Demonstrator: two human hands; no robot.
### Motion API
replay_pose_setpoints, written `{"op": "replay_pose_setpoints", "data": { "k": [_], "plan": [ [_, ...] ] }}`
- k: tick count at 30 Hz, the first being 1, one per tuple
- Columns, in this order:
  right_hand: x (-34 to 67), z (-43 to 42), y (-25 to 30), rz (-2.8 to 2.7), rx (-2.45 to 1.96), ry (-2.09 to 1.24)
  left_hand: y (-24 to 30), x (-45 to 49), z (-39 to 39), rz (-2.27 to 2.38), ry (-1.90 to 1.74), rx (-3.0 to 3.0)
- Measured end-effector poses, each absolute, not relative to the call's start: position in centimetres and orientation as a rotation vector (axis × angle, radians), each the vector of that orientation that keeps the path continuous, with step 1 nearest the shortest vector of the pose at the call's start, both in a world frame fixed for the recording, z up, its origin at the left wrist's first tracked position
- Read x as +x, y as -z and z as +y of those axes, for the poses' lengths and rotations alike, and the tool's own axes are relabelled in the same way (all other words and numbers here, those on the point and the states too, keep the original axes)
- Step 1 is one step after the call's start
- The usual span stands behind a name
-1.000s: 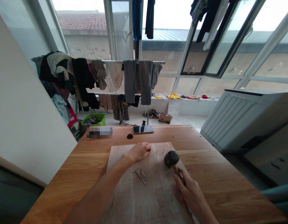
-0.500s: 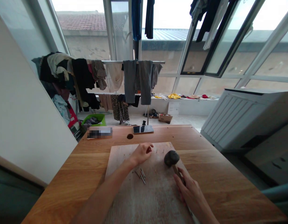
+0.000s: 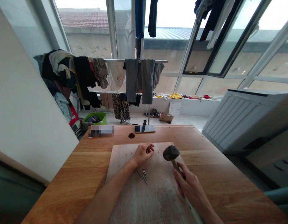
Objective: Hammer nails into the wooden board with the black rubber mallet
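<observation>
The right hand (image 3: 191, 186) wraps firmly around the wooden handle of a mallet (image 3: 171, 153), whose dark, rounded head stands up just beyond the fingers, over the board's right side. The left hand (image 3: 142, 154) is curled loosely into a narrow, empty grip above the board (image 3: 146, 200). A small cluster of nails (image 3: 144, 175) lies flat on the board, just below the left hand and not touching it, between the two hands. The board rests on a wooden table (image 3: 64, 189), with a phone (image 3: 145, 128) lying beyond it.
</observation>
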State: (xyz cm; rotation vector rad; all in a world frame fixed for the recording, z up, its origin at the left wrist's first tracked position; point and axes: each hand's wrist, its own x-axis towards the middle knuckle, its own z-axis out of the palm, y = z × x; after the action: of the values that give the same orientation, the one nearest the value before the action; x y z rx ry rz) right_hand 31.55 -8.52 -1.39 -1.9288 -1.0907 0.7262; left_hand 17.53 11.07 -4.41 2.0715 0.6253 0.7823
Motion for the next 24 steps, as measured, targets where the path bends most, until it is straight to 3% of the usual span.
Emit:
{"op": "replay_pose_setpoints", "data": {
  "k": [11, 24],
  "plan": [
    [29.3, -4.8, -1.8, -1.154, -1.870, -0.749, 4.4, 17.6, 10.7, 0.638, -0.813, 2.014],
    [28.5, -4.1, -1.1, -1.219, -1.888, -0.734, 4.2, 17.5, 10.7, 0.553, -0.862, 2.029]
  ]
}}
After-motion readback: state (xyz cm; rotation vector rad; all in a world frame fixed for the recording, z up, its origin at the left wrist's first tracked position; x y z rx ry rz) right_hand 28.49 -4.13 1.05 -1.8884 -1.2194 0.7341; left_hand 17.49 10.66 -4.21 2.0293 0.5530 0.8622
